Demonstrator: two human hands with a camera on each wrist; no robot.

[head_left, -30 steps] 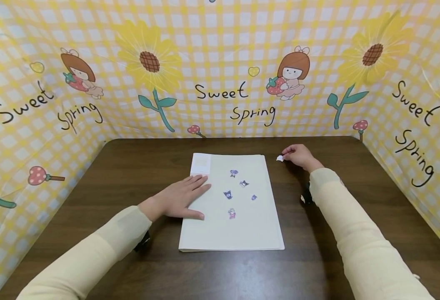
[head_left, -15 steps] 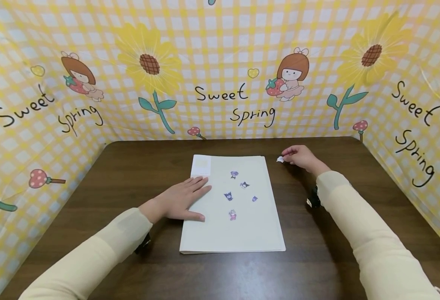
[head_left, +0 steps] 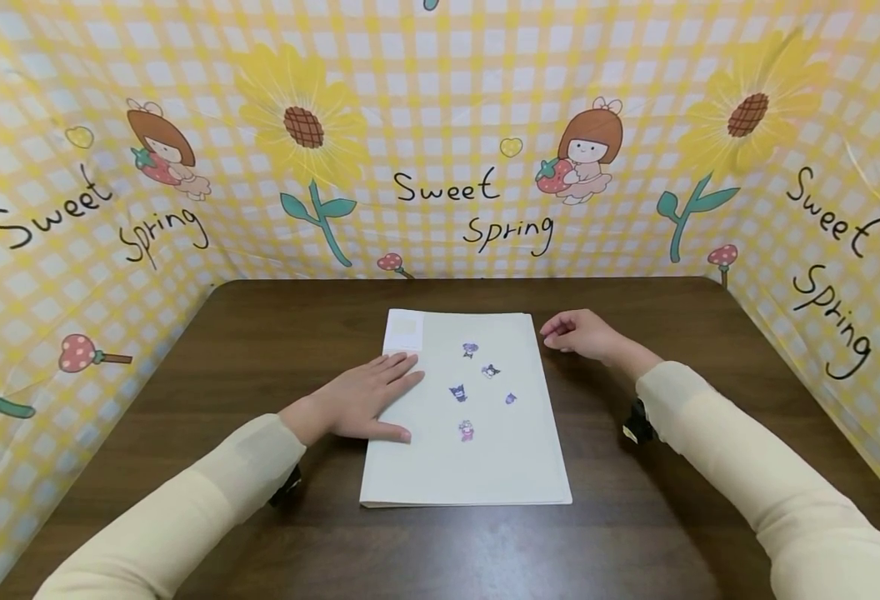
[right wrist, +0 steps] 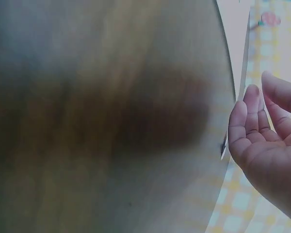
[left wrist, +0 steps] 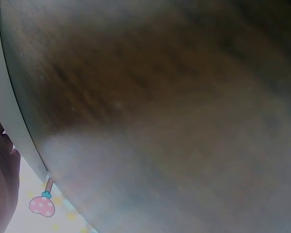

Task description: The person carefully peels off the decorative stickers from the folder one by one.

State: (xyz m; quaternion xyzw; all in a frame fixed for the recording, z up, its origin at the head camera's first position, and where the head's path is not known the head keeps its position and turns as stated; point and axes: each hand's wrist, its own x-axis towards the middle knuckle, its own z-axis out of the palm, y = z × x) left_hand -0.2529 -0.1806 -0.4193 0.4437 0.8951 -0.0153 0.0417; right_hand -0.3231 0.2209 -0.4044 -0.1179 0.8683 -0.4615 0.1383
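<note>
Beside the white folder (head_left: 485, 475), at its two o'clock, we find the right hand (head_left: 581, 335) nearer than a second ago, fingers loosely curled. Its white scrap no longer shows; whether it holds anything, we cannot tell, but work seems shifted folderward. At nine o'clock our left hand (head_left: 365, 397) lies flat, fingers spread, holding nothing. We read "Sweet Spring" on the cloth (head_left: 440, 100) at twelve; the label (head_left: 405, 330) at eleven is illegible.

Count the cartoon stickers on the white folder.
5: top sticker, second sticker below right, dark sticker leftmost, small sticker rightmost, pink sticker lowest. The left hand may hide more.
</note>
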